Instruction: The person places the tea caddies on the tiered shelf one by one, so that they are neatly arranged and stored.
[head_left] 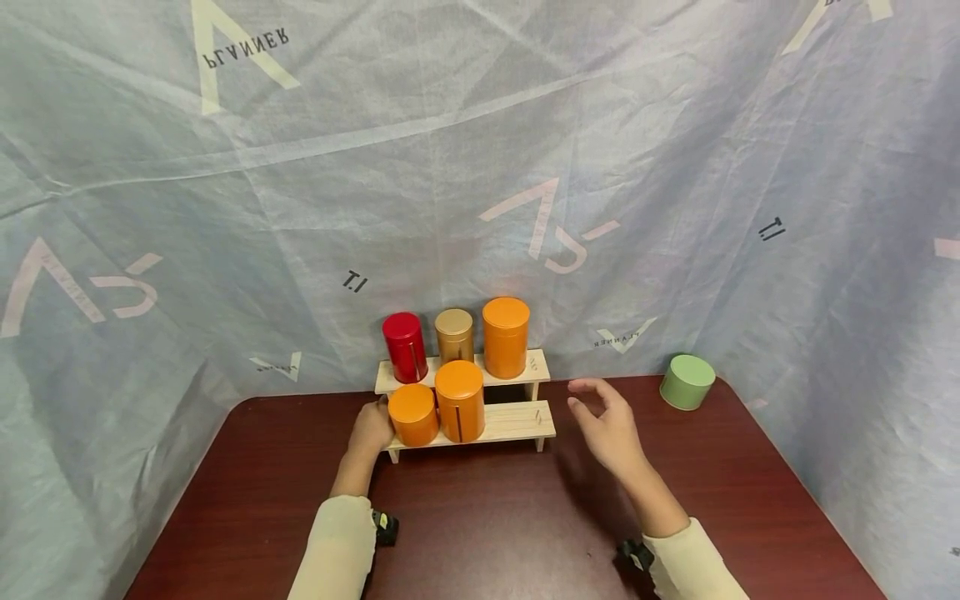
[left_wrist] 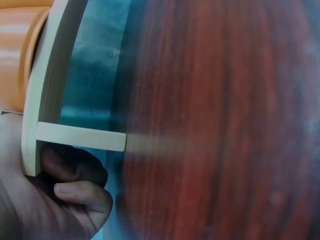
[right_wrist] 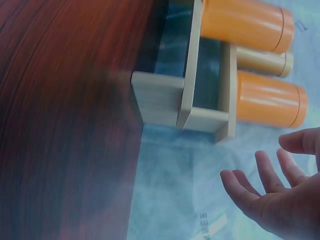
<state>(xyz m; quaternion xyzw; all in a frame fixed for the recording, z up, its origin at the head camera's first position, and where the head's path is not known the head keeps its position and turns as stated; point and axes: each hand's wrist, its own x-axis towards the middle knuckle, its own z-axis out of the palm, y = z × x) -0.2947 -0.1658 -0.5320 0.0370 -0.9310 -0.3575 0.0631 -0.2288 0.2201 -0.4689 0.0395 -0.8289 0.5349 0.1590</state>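
Note:
My left hand (head_left: 371, 428) grips the left end of a two-step wooden shelf (head_left: 516, 421). In the left wrist view, its fingers (left_wrist: 82, 192) curl beneath the board beside a short leg. A short orange tin (head_left: 413, 417) and a taller orange tin (head_left: 461, 404) stand on the front step, near that hand. Behind them, a red tin (head_left: 405, 348), a gold tin (head_left: 454, 332) and a tall orange tin (head_left: 506, 340) occupy the upper step. To the right of the shelf, my right hand (head_left: 613, 429) hovers with loosely bent, spread fingers, holding nothing.
A green tin (head_left: 687, 383) sits at the table's back right corner. The dark red wooden table (head_left: 480, 517) extends in front of the shelf. Grey printed cloth (head_left: 420, 208) hangs behind the table and along both sides.

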